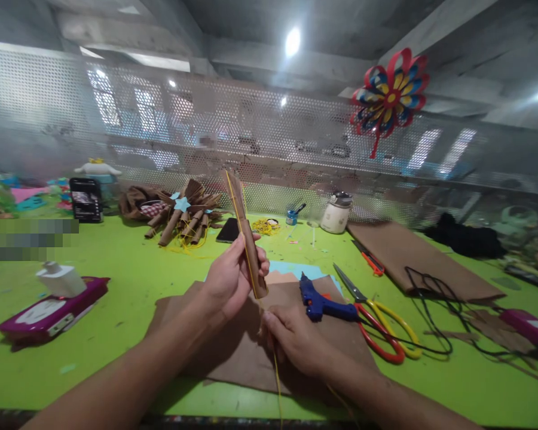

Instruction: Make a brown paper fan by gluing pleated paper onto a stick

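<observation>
My left hand (230, 276) is closed around a rolled brown paper stick (245, 230), held upright and tilted slightly left above the table. A thin yellow string (238, 209) runs along the stick and down past it. My right hand (291, 340) rests below the stick on a brown paper sheet (246, 358), its fingers pinched on the yellow string, which trails toward the table's near edge. A blue glue gun (325, 303) lies just right of my right hand.
Red-and-yellow scissors (379, 319) and a black cord (430, 310) lie to the right on the green table (130, 280). A pile of brown paper rolls (183, 218), a phone (228, 230), a white jar (336, 214) and another brown sheet (421, 257) sit farther back. A magenta device (49, 307) lies left.
</observation>
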Demonstrator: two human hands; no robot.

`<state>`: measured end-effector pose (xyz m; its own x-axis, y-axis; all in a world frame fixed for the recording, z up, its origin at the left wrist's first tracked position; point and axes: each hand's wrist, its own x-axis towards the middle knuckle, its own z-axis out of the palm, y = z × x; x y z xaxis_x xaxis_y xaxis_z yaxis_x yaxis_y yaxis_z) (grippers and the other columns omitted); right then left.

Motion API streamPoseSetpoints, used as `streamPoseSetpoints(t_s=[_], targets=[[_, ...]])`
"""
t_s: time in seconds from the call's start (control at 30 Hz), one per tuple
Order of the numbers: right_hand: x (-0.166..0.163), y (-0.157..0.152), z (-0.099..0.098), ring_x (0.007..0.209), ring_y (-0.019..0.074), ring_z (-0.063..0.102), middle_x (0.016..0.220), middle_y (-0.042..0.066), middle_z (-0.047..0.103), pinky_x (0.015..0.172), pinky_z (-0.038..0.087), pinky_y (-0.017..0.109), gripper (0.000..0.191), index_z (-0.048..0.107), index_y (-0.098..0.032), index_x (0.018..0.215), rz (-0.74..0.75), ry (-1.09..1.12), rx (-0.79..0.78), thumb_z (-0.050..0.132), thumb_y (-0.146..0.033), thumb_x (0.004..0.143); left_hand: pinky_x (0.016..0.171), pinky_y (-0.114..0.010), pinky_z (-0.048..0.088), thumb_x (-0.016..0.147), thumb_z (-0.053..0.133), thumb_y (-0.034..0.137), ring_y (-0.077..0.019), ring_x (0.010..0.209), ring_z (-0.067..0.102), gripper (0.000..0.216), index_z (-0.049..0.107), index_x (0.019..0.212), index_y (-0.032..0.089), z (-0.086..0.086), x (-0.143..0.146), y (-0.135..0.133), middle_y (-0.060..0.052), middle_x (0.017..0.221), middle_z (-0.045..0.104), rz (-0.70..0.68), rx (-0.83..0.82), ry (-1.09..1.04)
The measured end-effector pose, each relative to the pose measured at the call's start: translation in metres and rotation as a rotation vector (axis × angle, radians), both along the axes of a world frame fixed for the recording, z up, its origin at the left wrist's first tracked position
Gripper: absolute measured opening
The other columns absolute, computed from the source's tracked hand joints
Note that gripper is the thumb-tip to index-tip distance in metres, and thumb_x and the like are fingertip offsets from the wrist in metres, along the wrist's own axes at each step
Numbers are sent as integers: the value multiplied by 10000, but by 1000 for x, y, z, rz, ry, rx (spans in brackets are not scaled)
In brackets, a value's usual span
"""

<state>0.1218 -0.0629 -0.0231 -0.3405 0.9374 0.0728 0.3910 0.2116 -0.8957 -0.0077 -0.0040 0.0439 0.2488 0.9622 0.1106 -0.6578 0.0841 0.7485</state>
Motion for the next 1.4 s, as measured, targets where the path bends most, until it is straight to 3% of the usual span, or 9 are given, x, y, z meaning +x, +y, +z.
streamPoseSetpoints(t_s=[0.13, 0.4, 0.6, 0.73, 0.8, 0.9, 1.03, 1.27, 1.4], targets=[[1, -7, 6, 557, 108, 518, 617, 9, 571, 530, 387, 213, 394, 605, -145, 739, 38, -63, -20, 354, -355, 958, 497, -223, 429, 934, 409, 313, -121, 536, 543, 194, 530, 924, 162, -3, -1, 2, -3, 616, 538, -3, -4, 12], [25, -44, 49, 965, 238, 573, 1057, 93, 632, 837, 426, 360, 142, 673, -176, 889, -126, -493, 490, 555, -245, 847, 418, -195, 353, 937, 391, 320, -96, 444, 478, 215, 523, 933, 150, -8, -2, 8, 11, 571, 511, 9, -29, 45], [32, -23, 59, 723, 161, 582, 798, 26, 660, 693, 423, 291, 159, 642, -193, 832, -279, -295, 500, 533, -294, 886, 443, -217, 397, 940, 388, 311, -131, 491, 548, 211, 518, 955, 145, -9, 0, 7, -4, 579, 539, 38, -59, 60], [36, -5, 48, 700, 166, 532, 693, 41, 606, 674, 380, 294, 310, 551, -165, 613, -408, -378, 626, 520, -300, 890, 436, -216, 400, 941, 390, 312, -140, 496, 563, 204, 512, 958, 149, -10, 0, 9, 0, 565, 536, 65, -64, 71], [36, -11, 44, 602, 138, 481, 587, 13, 538, 590, 344, 270, 381, 500, -164, 543, -317, -427, 548, 508, -308, 896, 414, -197, 374, 939, 400, 311, -127, 477, 551, 192, 509, 949, 154, -9, 0, 10, 8, 561, 531, 90, -57, 73], [35, -34, 47, 516, 100, 467, 548, -15, 541, 495, 309, 228, 376, 574, -155, 575, 75, -400, 241, 510, -326, 903, 397, -183, 351, 940, 403, 312, -107, 448, 527, 185, 503, 925, 157, -7, -2, 12, 17, 558, 523, 138, -32, 69], [35, -60, 59, 741, 123, 629, 819, 17, 708, 631, 420, 188, 250, 724, -198, 872, 529, -333, 51, 537, -361, 899, 413, -202, 385, 946, 386, 322, -123, 456, 548, 207, 510, 935, 158, -4, -1, 9, 9, 552, 530, 183, 2, 82], [30, -63, 52, 731, 172, 651, 806, 45, 730, 596, 402, 230, 184, 729, -220, 903, 412, -612, 241, 568, -305, 873, 416, -199, 401, 945, 395, 324, -128, 484, 570, 214, 526, 942, 154, -2, -2, 10, 1, 553, 541, 196, -24, 58], [36, -71, 45, 618, 129, 617, 753, 14, 707, 520, 361, 220, 194, 718, -243, 934, 537, -595, 203, 546, -324, 893, 376, -174, 351, 952, 374, 320, -108, 463, 543, 219, 520, 907, 164, 1, -7, 13, 8, 544, 526, 209, -83, 45]])
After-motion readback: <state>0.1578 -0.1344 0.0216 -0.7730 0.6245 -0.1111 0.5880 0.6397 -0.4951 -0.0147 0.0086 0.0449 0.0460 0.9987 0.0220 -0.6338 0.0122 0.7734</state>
